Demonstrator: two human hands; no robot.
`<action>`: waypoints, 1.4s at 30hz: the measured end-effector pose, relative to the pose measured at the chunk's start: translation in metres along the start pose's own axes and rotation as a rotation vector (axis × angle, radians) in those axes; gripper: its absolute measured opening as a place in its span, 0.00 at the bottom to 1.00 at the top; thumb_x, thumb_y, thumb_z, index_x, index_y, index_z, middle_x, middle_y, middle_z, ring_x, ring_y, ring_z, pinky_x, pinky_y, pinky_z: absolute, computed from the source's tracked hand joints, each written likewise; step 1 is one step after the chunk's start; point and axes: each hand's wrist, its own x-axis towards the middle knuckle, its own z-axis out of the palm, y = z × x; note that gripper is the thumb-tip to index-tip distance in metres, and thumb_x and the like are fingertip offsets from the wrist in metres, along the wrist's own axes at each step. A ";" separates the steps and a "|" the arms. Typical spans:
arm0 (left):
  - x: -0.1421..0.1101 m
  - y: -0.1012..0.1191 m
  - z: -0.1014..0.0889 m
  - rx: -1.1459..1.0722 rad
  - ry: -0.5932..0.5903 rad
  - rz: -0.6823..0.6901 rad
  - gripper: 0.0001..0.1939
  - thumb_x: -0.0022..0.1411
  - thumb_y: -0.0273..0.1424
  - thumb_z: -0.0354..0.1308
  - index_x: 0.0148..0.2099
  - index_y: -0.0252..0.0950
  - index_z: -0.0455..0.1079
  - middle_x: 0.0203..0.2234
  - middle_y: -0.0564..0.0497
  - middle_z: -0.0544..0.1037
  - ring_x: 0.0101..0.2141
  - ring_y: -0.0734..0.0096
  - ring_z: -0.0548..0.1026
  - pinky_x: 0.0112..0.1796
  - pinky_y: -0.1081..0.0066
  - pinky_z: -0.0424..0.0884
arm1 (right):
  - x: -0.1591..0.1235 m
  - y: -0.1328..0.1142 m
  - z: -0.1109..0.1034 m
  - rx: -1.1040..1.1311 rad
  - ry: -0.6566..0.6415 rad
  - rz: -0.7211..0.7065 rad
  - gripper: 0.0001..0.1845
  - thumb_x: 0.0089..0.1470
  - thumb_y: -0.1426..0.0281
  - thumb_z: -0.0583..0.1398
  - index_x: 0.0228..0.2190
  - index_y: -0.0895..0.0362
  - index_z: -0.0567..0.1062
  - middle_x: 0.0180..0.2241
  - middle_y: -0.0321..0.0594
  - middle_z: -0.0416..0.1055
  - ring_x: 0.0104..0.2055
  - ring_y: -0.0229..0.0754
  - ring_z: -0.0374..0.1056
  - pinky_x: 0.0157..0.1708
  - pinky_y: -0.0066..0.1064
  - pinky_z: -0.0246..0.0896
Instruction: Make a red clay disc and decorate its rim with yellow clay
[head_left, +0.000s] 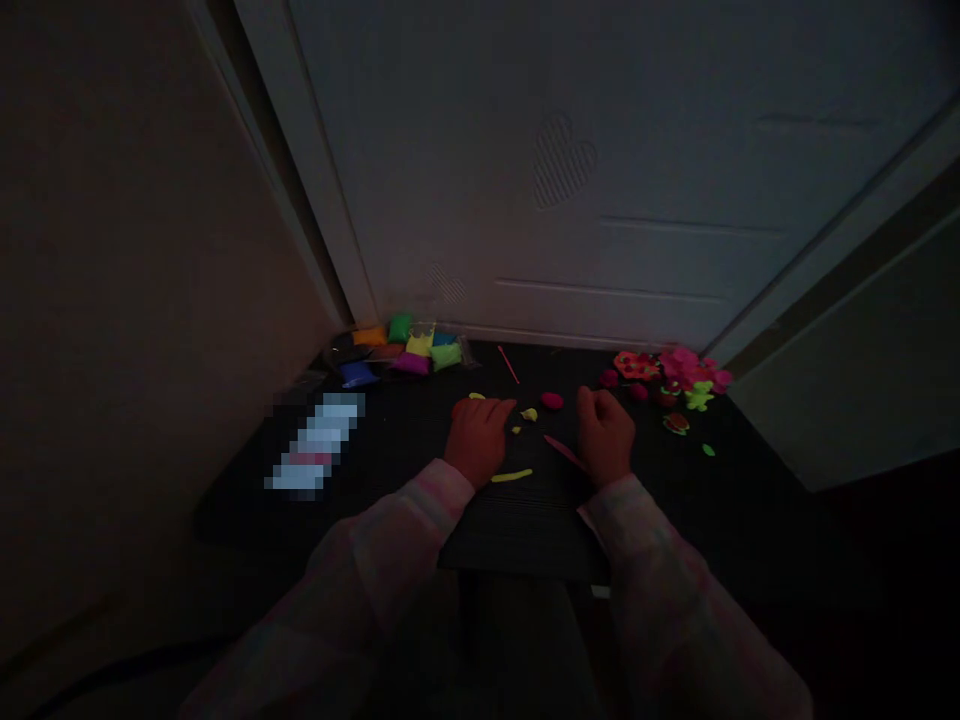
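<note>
My left hand (478, 440) is low over the dark table, back upward, its fingers stretched to the right. A yellow piece of clay (476, 397) peeks out just beyond its knuckles. Below the hand lies a thin yellow clay strip (512, 476). My right hand (606, 437) is closed in a fist; whatever is inside it, if anything, is hidden. Beside it a pink modelling knife (562, 450) rests on the table, its far part passing close to the hand. Between the hands are a small yellow lump (529, 414), a smaller yellow bit (516, 430) and a magenta oval lump (552, 401).
Several coloured clay packets (412, 362) are piled at the back left. A pink stick tool (509, 365) lies near the back. Pink flower-like pieces (682, 366), a yellow-green bear-shaped piece (700, 396) and a green leaf shape (708, 450) sit right. A blurred-out pale object (319, 445) lies left.
</note>
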 end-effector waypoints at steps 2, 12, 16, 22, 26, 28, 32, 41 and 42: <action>-0.001 -0.006 -0.001 -0.068 0.059 -0.044 0.16 0.53 0.21 0.42 0.44 0.33 0.61 0.34 0.47 0.69 0.36 0.68 0.64 0.39 0.67 0.60 | -0.008 -0.004 0.008 -0.144 -0.129 -0.151 0.17 0.49 0.61 0.47 0.16 0.56 0.62 0.13 0.30 0.55 0.17 0.31 0.52 0.19 0.25 0.42; 0.005 -0.035 -0.002 -0.398 0.522 -0.456 0.15 0.51 0.20 0.42 0.40 0.35 0.61 0.29 0.52 0.66 0.32 0.74 0.66 0.34 0.72 0.63 | -0.027 -0.030 0.045 -0.531 -0.537 -0.837 0.17 0.52 0.66 0.44 0.21 0.58 0.68 0.19 0.39 0.69 0.21 0.34 0.59 0.25 0.29 0.40; 0.005 -0.040 0.000 -0.449 0.560 -0.496 0.15 0.50 0.20 0.44 0.40 0.36 0.61 0.29 0.53 0.66 0.31 0.75 0.66 0.34 0.72 0.63 | -0.028 -0.031 0.052 -0.494 -0.532 -0.841 0.17 0.52 0.66 0.45 0.21 0.58 0.67 0.19 0.39 0.69 0.20 0.33 0.60 0.25 0.29 0.40; 0.005 -0.038 0.000 -0.488 0.548 -0.498 0.15 0.49 0.20 0.45 0.40 0.36 0.62 0.29 0.53 0.66 0.31 0.75 0.66 0.34 0.73 0.63 | -0.029 -0.029 0.057 -0.457 -0.509 -0.863 0.16 0.52 0.67 0.45 0.20 0.59 0.67 0.17 0.39 0.68 0.19 0.33 0.59 0.24 0.29 0.39; 0.005 -0.038 0.001 -0.502 0.544 -0.496 0.15 0.49 0.20 0.44 0.41 0.35 0.61 0.29 0.52 0.66 0.31 0.75 0.66 0.34 0.73 0.63 | -0.031 -0.028 0.057 -0.492 -0.523 -0.856 0.17 0.52 0.67 0.45 0.20 0.58 0.67 0.18 0.39 0.68 0.20 0.34 0.59 0.25 0.29 0.39; 0.005 -0.038 0.001 -0.503 0.539 -0.484 0.15 0.49 0.20 0.44 0.41 0.35 0.61 0.29 0.52 0.66 0.31 0.75 0.66 0.34 0.73 0.63 | -0.032 -0.028 0.057 -0.513 -0.525 -0.848 0.17 0.52 0.67 0.45 0.21 0.58 0.67 0.19 0.39 0.68 0.20 0.34 0.59 0.25 0.29 0.39; 0.005 -0.039 0.001 -0.492 0.536 -0.482 0.16 0.49 0.19 0.45 0.41 0.34 0.61 0.29 0.52 0.66 0.32 0.75 0.65 0.35 0.72 0.63 | -0.030 -0.026 0.056 -0.458 -0.481 -0.739 0.17 0.52 0.66 0.45 0.19 0.57 0.66 0.18 0.37 0.67 0.20 0.34 0.58 0.24 0.28 0.41; 0.006 -0.040 0.002 -0.549 0.539 -0.514 0.16 0.48 0.19 0.46 0.41 0.35 0.61 0.29 0.52 0.65 0.30 0.75 0.65 0.34 0.72 0.63 | -0.021 -0.025 0.049 -0.231 -0.223 -0.320 0.20 0.52 0.61 0.45 0.15 0.57 0.60 0.13 0.30 0.57 0.16 0.30 0.52 0.19 0.24 0.42; 0.006 -0.040 0.002 -0.557 0.541 -0.521 0.16 0.48 0.19 0.46 0.41 0.35 0.61 0.29 0.52 0.65 0.30 0.75 0.65 0.34 0.72 0.63 | -0.024 -0.027 0.050 -0.275 -0.247 -0.376 0.19 0.52 0.62 0.45 0.15 0.57 0.61 0.13 0.31 0.58 0.17 0.31 0.53 0.20 0.24 0.42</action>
